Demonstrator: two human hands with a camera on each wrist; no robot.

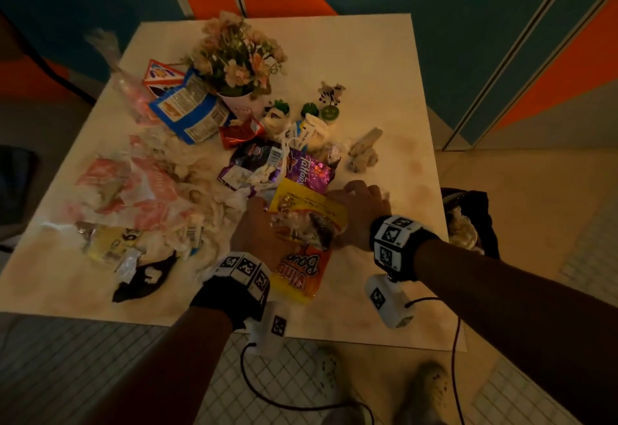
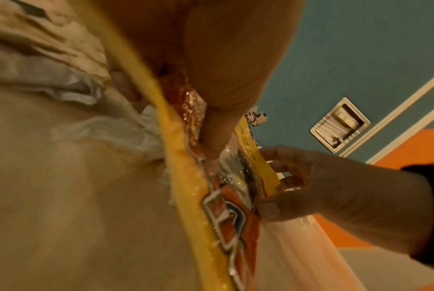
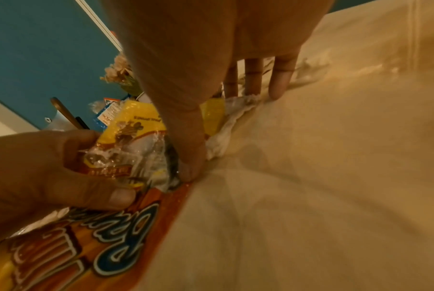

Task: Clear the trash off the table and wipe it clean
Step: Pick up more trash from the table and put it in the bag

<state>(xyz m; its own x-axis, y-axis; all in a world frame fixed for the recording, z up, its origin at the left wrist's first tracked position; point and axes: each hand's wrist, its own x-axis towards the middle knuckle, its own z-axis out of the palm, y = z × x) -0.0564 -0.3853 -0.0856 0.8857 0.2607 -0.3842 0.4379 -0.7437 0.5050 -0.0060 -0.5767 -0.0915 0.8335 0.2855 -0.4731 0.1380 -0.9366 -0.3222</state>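
The yellow-and-orange snack bag point(image 1: 302, 247) lies flat on the white table point(image 1: 384, 66), near its front edge, between both hands. The left hand point(image 1: 255, 229) rests on the bag's left side; the right wrist view shows its fingers curled over the crinkled clear-and-yellow upper part of the bag point(image 3: 136, 141), with the thumb point(image 3: 106, 196) pressed across the printed orange area, so this hand grips the bag. The right hand point(image 1: 359, 210) is at the bag's right edge: its thumb point(image 3: 188, 157) presses down at the bag's edge while the other fingers point(image 3: 280, 78) extend straight toward the table surface and a crumpled white tissue point(image 3: 225, 126) just beside the bag. Those fingers are not curled round anything, so the right hand is in an open, pressing posture. Further trash covers the left and middle of the table: a purple wrapper point(image 1: 311, 168) touching the bag's far end, a blue-and-white bag point(image 1: 190, 113), pink-and-white wrappers point(image 1: 133, 190) and a black scrap point(image 1: 143, 279). A pot of pale flowers point(image 1: 237, 56) stands toward the far edge. A dark bin point(image 1: 468, 220) stands on the floor just beside the table's right edge.
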